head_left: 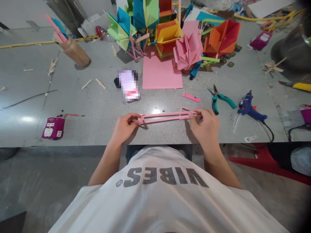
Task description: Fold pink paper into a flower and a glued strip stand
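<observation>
A long, narrow pink frame of thin strips [161,115] stretches between my two hands, just above the near edge of the table. My left hand [125,127] pinches its left end, where the strips cross. At the other end, the fingers of my right hand [205,124] close on the strips beside a small triangular part. Beyond the frame lie a pink utility knife [191,97] and a sheet of pink paper [161,76]. Pliers with teal handles [222,99] rest a little past my right hand.
A blue glue gun [251,106] lies to the right with its cord over the table edge. Folded paper pieces [170,32] crowd the back. On the left stand a cup of strips [76,53] and a purple box [53,127]. A blurred phone [128,84] lies mid-table.
</observation>
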`<state>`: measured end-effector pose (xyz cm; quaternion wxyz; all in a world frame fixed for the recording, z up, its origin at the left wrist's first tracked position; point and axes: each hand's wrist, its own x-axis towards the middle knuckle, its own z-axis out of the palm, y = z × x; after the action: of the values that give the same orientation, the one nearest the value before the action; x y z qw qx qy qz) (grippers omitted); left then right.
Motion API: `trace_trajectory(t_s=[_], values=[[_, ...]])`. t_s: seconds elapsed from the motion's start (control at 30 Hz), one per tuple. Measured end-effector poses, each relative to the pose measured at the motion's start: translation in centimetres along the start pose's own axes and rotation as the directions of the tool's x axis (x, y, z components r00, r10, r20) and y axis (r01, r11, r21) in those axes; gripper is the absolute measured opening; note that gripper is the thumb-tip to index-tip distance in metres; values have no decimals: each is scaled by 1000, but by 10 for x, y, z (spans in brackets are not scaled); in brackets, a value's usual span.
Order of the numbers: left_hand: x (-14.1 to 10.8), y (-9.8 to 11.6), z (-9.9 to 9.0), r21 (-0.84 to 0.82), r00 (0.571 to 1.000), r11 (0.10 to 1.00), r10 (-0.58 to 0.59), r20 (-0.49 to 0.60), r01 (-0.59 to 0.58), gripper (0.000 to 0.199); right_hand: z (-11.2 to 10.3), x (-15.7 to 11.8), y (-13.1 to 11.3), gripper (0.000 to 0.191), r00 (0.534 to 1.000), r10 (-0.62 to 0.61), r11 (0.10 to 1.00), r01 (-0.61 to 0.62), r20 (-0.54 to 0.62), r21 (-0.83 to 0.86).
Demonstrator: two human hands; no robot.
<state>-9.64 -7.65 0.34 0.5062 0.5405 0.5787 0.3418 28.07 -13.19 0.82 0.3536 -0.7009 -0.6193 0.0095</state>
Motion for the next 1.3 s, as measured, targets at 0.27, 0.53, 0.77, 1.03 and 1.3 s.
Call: trace_trajectory(t_s=[0.27, 0.53, 0.77, 1.03, 1.3], values=[[-2, 12, 10, -29, 998, 997, 67, 13, -66, 10, -6, 5, 30, 54, 992, 125, 984, -124, 1, -127], [2, 20, 13, -36, 999, 999, 7, -33, -9, 19, -9, 32, 8, 36, 975, 196, 966, -173, -107, 192], [-4, 17, 24, 169, 989, 976, 145, -26, -139, 17, 15, 52, -27, 38, 999, -44, 953, 39, 13, 300], [-10, -2, 35, 327, 919, 861, 387, 75, -390, 17, 31, -9, -52, 44, 829, -547, 826, 514, 113, 232], [-13, -7, 25, 521, 912, 749, 358, 202, -409, 16, 59, -23, -71, 35, 760, -443, 878, 475, 475, 58]])
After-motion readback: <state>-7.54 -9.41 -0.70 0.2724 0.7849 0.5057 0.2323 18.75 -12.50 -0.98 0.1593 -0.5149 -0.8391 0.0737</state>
